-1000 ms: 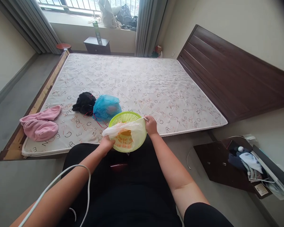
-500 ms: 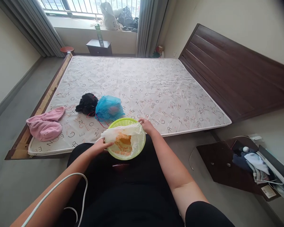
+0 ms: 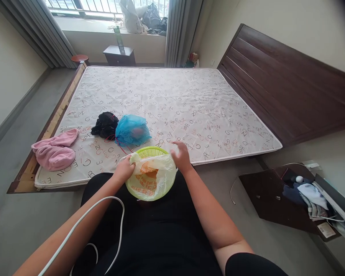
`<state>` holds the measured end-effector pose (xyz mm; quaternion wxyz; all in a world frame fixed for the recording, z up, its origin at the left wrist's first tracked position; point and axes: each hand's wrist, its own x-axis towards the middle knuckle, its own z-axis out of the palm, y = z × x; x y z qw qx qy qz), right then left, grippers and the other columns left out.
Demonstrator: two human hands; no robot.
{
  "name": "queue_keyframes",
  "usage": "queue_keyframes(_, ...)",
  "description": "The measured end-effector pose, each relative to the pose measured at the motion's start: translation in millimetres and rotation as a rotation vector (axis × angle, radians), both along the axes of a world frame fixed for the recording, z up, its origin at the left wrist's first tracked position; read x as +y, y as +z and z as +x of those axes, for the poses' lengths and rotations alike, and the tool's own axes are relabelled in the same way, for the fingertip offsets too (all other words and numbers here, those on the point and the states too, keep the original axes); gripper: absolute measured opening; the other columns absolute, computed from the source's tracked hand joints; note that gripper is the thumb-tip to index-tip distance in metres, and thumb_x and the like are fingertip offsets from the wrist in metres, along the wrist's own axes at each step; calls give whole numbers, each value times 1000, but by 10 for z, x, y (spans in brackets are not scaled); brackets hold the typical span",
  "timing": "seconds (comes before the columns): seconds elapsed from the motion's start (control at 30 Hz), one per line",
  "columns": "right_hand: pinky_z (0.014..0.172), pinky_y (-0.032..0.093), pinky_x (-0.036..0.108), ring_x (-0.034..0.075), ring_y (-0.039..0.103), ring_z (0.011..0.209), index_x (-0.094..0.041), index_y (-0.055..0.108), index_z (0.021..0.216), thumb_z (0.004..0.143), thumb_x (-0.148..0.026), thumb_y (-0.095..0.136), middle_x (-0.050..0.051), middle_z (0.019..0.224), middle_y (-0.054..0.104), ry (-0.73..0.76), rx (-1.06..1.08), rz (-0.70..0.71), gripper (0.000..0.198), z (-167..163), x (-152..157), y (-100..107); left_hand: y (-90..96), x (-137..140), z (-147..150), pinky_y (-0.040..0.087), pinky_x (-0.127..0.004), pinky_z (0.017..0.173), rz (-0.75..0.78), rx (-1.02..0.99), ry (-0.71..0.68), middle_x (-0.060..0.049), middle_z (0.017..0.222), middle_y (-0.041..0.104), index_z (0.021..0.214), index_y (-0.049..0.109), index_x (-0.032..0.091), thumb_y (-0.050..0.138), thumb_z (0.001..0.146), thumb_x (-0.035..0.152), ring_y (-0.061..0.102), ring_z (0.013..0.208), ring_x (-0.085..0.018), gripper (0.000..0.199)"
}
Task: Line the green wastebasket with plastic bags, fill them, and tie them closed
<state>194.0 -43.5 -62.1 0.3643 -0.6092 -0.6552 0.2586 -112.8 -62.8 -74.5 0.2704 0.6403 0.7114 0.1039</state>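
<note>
A light green plastic basket (image 3: 151, 151) with a perforated wall is in front of my body, close to the mattress edge. A thin white plastic bag (image 3: 165, 172) with orange print lines it, spread over part of its rim. My left hand (image 3: 125, 168) is closed on the bag's gathered edge at the basket's left side. Just off the right rim, my right hand (image 3: 181, 156) has its fingers apart and holds nothing. Beyond the basket, a filled blue plastic bag (image 3: 133, 130) and a black plastic bag (image 3: 105, 125) lie side by side on the mattress.
The mattress (image 3: 172, 96) with printed letters fills the middle. Pink fabric (image 3: 55, 149) lies at its left corner. A dark headboard (image 3: 287, 88) stands at right, near a dark cabinet (image 3: 267, 199) with clothes on top. A white cable (image 3: 83, 214) crosses my left arm.
My right hand has let go of the right rim and lifted with fingers spread. My left hand has moved up slightly and now bunches the bag's edge. The basket has shifted a little left and down.
</note>
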Motion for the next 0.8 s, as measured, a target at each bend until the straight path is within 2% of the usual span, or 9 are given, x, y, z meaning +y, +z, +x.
queue_keyframes(0.07, 118, 34, 51, 32, 41, 143, -27, 66, 125, 90, -37, 65, 10, 148, 55, 250, -157, 134, 37, -137, -31, 74, 40, -24, -7, 51, -43, 94, -7, 8, -14, -15, 110, 74, 125, 65, 21, 54, 86, 27, 68, 106, -36, 40)
queue_keyframes(0.13, 115, 39, 49, 31, 46, 140, -28, 70, 110, 94, -33, 62, 7, 148, 56, 406, -261, 119, 19, -280, -22, 83, 71, -46, 3, 48, -46, 99, 87, 63, -19, -17, 110, 72, 116, 67, 20, 57, 83, 26, 66, 109, -38, 35)
queue_keyframes(0.27, 101, 48, 38, 24, 62, 114, -25, 67, 106, 104, -27, 39, 9, 128, 67, 326, -213, 42, 28, -446, 64, -10, 119, -13, 6, 39, -45, 112, 395, 58, -44, -17, 130, 64, 113, 65, 18, 63, 80, 27, 53, 129, -36, 34)
queue_keyframes(0.33, 96, 48, 36, 24, 64, 103, -25, 65, 109, 105, -32, 38, 9, 113, 70, 252, -137, 10, 28, -485, 121, -50, 151, 78, -39, 46, -39, 102, 306, -48, -83, -11, 113, 70, 103, 66, 20, 61, 84, 36, 60, 114, -31, 25)
queue_keyframes(0.4, 91, 48, 35, 23, 63, 95, -24, 63, 109, 104, -36, 39, 7, 102, 70, 178, -27, -74, 27, -514, 200, -80, 172, 208, -109, 51, -31, 80, 115, -174, -126, -4, 85, 69, 88, 66, 21, 59, 86, 50, 63, 87, -24, 30)
queue_keyframes(0.47, 85, 48, 32, 20, 62, 88, -24, 62, 105, 101, -38, 43, 4, 94, 68, 146, 100, -242, 24, -526, 305, -124, 155, 343, -176, 46, -26, 62, -39, -336, -106, -1, 70, 64, 81, 67, 19, 59, 83, 62, 59, 69, -19, 44)
queue_keyframes(0.53, 75, 48, 29, 18, 61, 78, -23, 63, 96, 97, -37, 48, 2, 85, 67, 168, 179, -411, 20, -508, 407, -204, 87, 437, -217, 42, -25, 54, -148, -506, -4, -1, 65, 63, 80, 70, 17, 62, 78, 67, 56, 60, -17, 50)
queue_keyframes(0.67, 64, 46, 26, 15, 57, 63, -21, 63, 82, 90, -35, 56, -1, 71, 64, 206, 183, -548, 17, -396, 456, -463, -158, 405, -215, 46, -28, 54, -291, -674, 154, -5, 64, 68, 74, 71, 17, 75, 65, 61, 61, 57, -19, 45)
queue_keyframes(0.8, 62, 43, 24, 13, 54, 60, -21, 65, 84, 84, -36, 65, -4, 68, 64, 229, 154, -576, 15, -276, 276, -691, -379, 148, -184, 54, -34, 67, -246, -674, 199, -9, 80, 74, 81, 71, 18, 72, 64, 56, 68, 73, -25, 41)
